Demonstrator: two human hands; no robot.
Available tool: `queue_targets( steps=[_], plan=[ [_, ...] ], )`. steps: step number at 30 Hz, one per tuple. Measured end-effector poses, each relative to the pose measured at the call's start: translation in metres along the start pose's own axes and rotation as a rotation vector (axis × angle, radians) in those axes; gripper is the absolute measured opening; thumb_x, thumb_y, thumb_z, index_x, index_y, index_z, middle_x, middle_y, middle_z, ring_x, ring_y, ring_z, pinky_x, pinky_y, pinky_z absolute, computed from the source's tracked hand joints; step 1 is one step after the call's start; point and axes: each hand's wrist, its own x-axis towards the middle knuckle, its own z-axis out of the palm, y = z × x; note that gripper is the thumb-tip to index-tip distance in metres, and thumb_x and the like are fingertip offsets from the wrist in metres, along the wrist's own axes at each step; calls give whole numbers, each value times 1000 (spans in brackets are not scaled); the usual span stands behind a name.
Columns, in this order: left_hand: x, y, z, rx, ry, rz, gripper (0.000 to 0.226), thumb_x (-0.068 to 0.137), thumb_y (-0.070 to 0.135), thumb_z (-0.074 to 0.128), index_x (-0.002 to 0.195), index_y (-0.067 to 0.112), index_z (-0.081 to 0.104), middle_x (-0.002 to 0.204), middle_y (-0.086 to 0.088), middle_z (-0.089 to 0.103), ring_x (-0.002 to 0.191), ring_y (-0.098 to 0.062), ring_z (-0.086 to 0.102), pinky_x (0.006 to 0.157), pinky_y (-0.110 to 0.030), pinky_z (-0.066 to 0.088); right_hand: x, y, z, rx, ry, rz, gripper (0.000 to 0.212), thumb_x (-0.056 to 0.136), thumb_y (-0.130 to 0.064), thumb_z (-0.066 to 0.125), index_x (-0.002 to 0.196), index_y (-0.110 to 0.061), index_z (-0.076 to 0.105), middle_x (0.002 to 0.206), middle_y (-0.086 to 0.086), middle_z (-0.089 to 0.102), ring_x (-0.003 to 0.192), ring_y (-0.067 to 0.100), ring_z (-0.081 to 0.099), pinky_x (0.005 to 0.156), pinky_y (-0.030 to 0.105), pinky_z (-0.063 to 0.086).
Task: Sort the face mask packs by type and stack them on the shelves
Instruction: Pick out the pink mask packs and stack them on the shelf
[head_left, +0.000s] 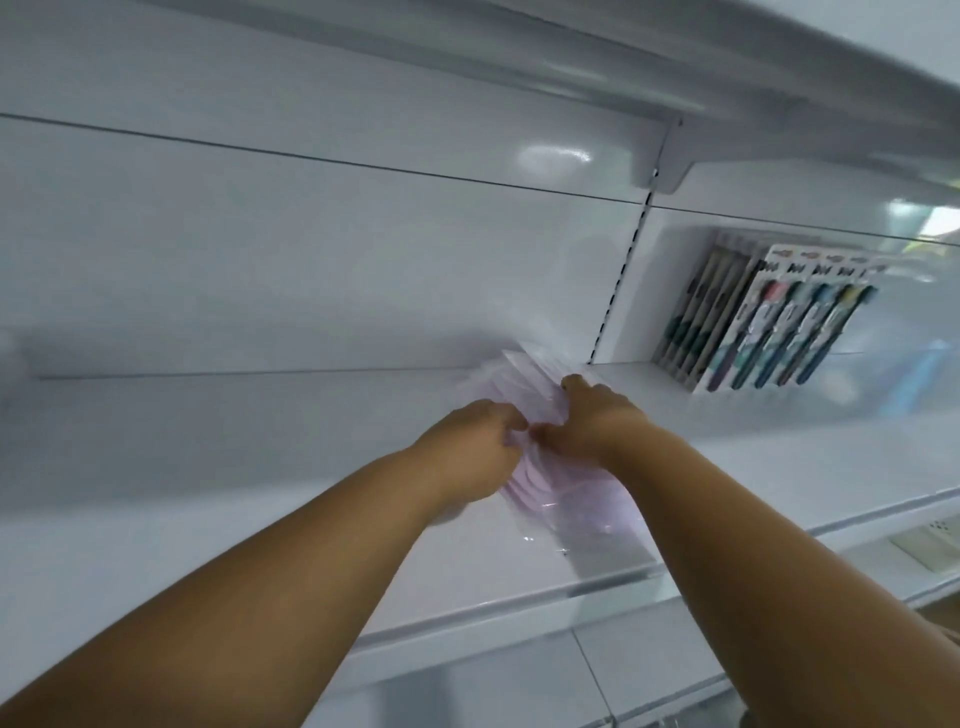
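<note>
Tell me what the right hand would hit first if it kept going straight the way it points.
The right hand already holds the mask packs on the shelf. Pushed straight on, past the packs, it would probably meet the shelf's back panel, near the slotted upright. Depth is unclear.

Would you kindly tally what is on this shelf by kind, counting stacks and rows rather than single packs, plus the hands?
Pink mask stack: 1
Toothbrush rows: 2
Hands, left and right: 2
Total: 5
</note>
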Motion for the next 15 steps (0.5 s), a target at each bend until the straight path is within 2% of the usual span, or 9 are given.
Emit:
queue_targets(
  steps=[3, 5, 7, 9, 11, 12, 13, 15],
  plan=[
    [4, -2, 17, -60, 29, -39, 37, 99, 17, 48, 133, 23, 62, 133, 1, 57, 120, -22, 55, 98, -27, 44, 5, 12, 1, 56, 75, -66, 53, 90, -46, 56, 134, -21, 41, 119, 8, 58, 104, 31, 56, 88, 38, 49],
    [5, -6, 22, -139, 104, -80, 36, 100, 20, 50, 134, 22, 60, 134, 2, 56, 118, -19, 56, 94, -22, 41, 6, 19, -5, 120, 105, -75, 32, 93, -26, 52, 123, -17, 45, 104, 8, 58, 90, 29, 54, 76, 34, 46],
    [5, -9, 24, -307, 152, -134, 32, 99, 22, 55, 131, 23, 62, 127, 3, 62, 109, -15, 59, 90, -22, 43, 6, 25, -10, 163, 148, -47, 25, 91, -11, 48, 116, -15, 48, 97, 9, 56, 85, 30, 53, 71, 33, 45],
    [5, -11, 23, -471, 187, -164, 23, 96, 26, 61, 118, 25, 67, 119, 3, 67, 106, -17, 63, 97, -28, 48, 2, 27, -14, 224, 230, -43, 25, 89, -5, 44, 112, -15, 48, 90, 8, 55, 79, 29, 53, 67, 32, 46],
    [5, -10, 19, -616, 230, -191, 11, 90, 34, 62, 95, 28, 68, 106, 1, 70, 101, -21, 65, 101, -44, 48, -7, 20, -13, 269, 266, -82, 24, 91, -9, 43, 112, -18, 48, 87, 6, 54, 78, 28, 53, 67, 34, 49],
    [4, -8, 15, -702, 239, -210, 11, 91, 34, 60, 89, 25, 66, 100, 0, 70, 96, -21, 66, 99, -47, 49, -11, 15, -10, 272, 241, -104, 23, 92, -13, 44, 113, -21, 48, 91, 6, 56, 81, 28, 54, 72, 36, 52],
    [3, -6, 13, -808, 235, -232, 13, 96, 31, 59, 88, 22, 65, 98, -1, 70, 93, -21, 66, 96, -45, 51, -15, 9, -8, 253, 194, -130, 23, 94, -21, 47, 116, -23, 49, 98, 6, 59, 87, 29, 55, 80, 39, 53],
    [2, 1, 8, -1093, 208, -257, 20, 104, 26, 52, 98, 14, 67, 99, -7, 73, 92, -22, 69, 90, -40, 55, -24, -1, 0, 175, 96, -190, 37, 95, -42, 52, 125, -22, 51, 112, 6, 63, 101, 29, 57, 91, 41, 51]
  ],
)
